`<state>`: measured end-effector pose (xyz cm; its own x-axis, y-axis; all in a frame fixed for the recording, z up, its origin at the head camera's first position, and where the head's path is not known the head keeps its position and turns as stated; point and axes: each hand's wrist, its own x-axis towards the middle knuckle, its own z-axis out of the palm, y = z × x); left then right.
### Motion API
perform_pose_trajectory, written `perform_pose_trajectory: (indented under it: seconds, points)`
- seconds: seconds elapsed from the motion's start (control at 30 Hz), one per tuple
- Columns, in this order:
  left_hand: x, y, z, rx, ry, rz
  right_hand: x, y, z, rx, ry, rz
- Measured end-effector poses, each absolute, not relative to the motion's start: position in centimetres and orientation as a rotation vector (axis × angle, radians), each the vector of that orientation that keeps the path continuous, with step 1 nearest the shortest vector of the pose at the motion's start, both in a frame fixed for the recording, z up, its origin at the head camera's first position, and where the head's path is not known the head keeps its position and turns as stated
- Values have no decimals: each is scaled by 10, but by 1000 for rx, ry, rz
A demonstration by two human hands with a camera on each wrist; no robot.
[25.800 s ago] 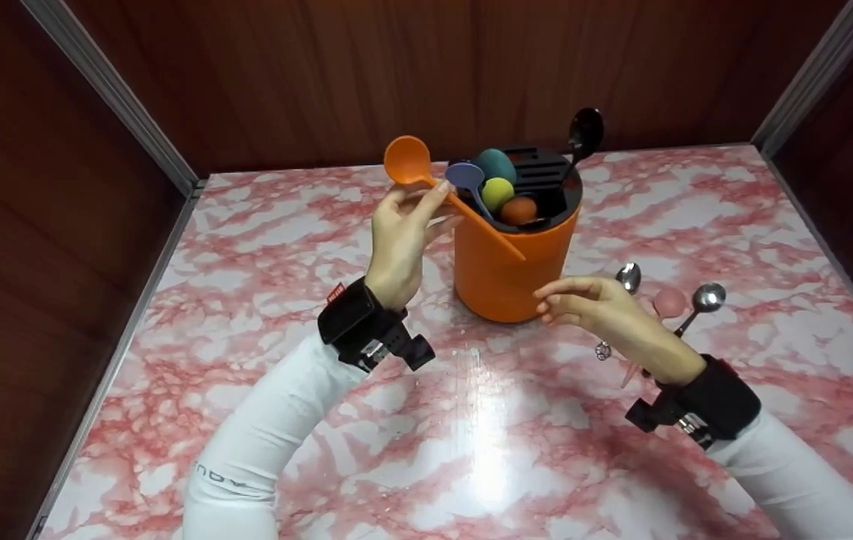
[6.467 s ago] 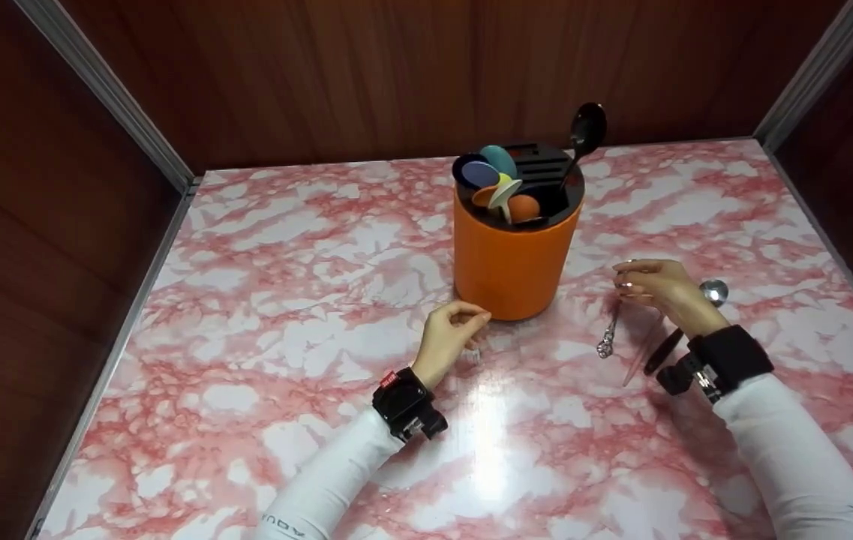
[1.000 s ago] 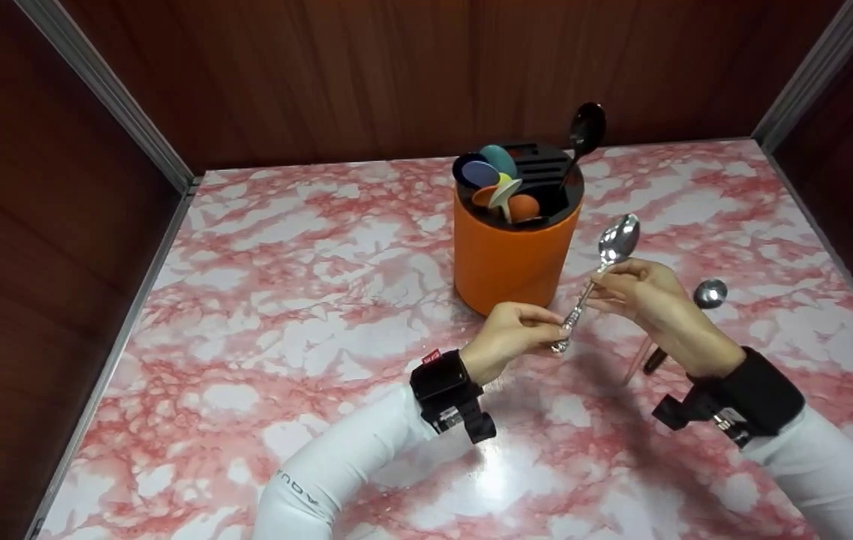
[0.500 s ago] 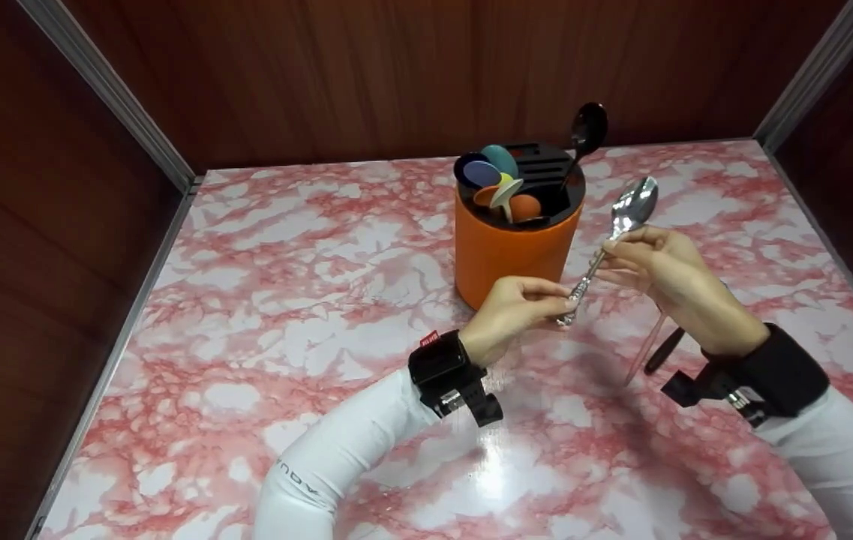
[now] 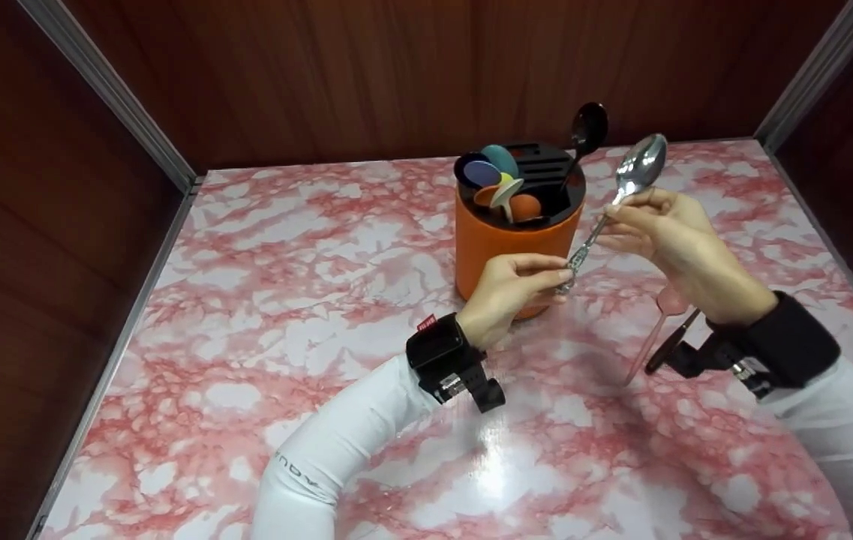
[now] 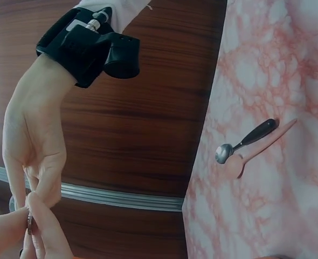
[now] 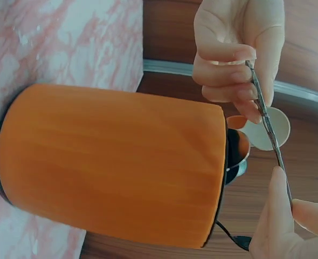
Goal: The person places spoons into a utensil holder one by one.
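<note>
A silver spoon (image 5: 641, 161) with an ornate handle is held up, tilted, in front of the orange utensil holder's right side. My left hand (image 5: 516, 292) pinches the handle's decorated end. Near the bowl, my right hand (image 5: 670, 236) grips the neck between thumb and fingers. In the right wrist view the spoon handle (image 7: 267, 121) spans both hands, edge-on. The orange utensil holder (image 5: 509, 259) has a black slotted top and carries several spoons: a black spoon (image 5: 589, 129) stands tall at the right, and a white spoon (image 5: 506, 193) leans among coloured ones at the left.
On the marbled table right of the holder lie a pink spoon (image 5: 671, 301) and a black-handled spoon (image 5: 670, 351), partly hidden by my right arm; its metal bowl (image 6: 223, 153) shows in the left wrist view. Dark wood panels (image 5: 396, 75) enclose the table's back and sides.
Over the last second both hands have lifted the silver spoon upward from lower in front of the holder. Earlier it lay on the table, and the orange and white spoons have entered the holder.
</note>
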<state>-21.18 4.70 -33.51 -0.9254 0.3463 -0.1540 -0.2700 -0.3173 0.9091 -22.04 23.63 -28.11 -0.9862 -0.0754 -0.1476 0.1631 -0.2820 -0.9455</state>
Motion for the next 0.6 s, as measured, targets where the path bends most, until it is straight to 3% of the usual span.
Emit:
perform_pose_trajectory:
  seconds: [0.6]
  points:
    - [-215,31,-335,77,1646,2254,-241,228,-244,8,1822,-2657]
